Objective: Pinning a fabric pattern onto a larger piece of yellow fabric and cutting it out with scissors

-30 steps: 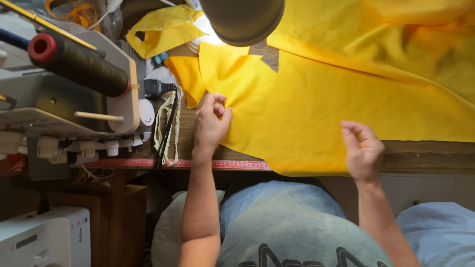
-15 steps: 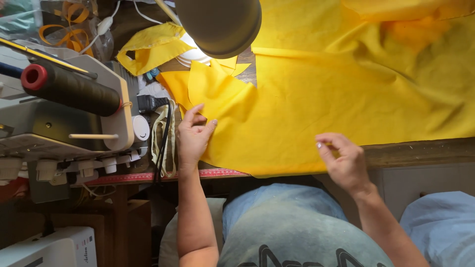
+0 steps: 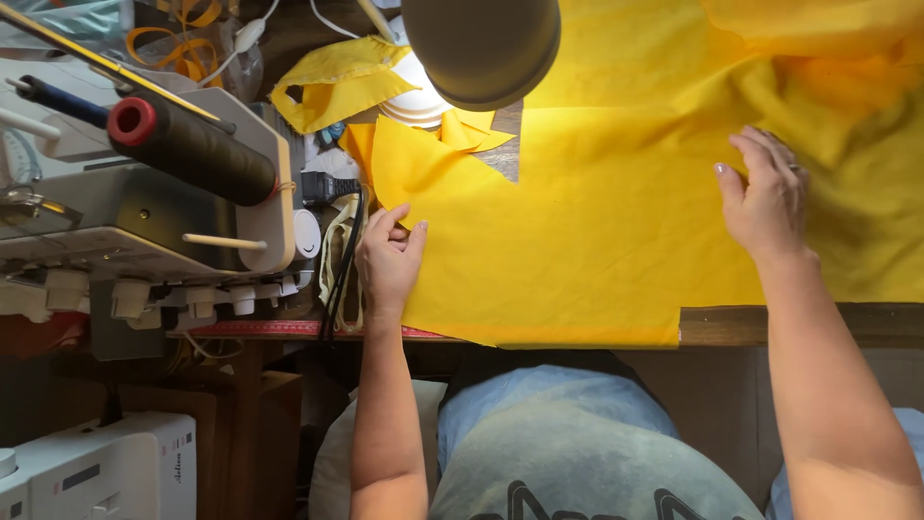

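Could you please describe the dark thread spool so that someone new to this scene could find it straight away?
Start at the sewing machine on the left of the table, beside the yellow fabric. On top of it lies the thread spool, tilted on its side. It is the only dark cylinder there, with a red end cap facing up and left, unlike the pale knobs along the machine's front.

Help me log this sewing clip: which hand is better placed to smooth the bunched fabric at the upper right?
Right, probably. The right hand lies flat on the yellow fabric beside the bunched folds; the left hand is at its far left edge.
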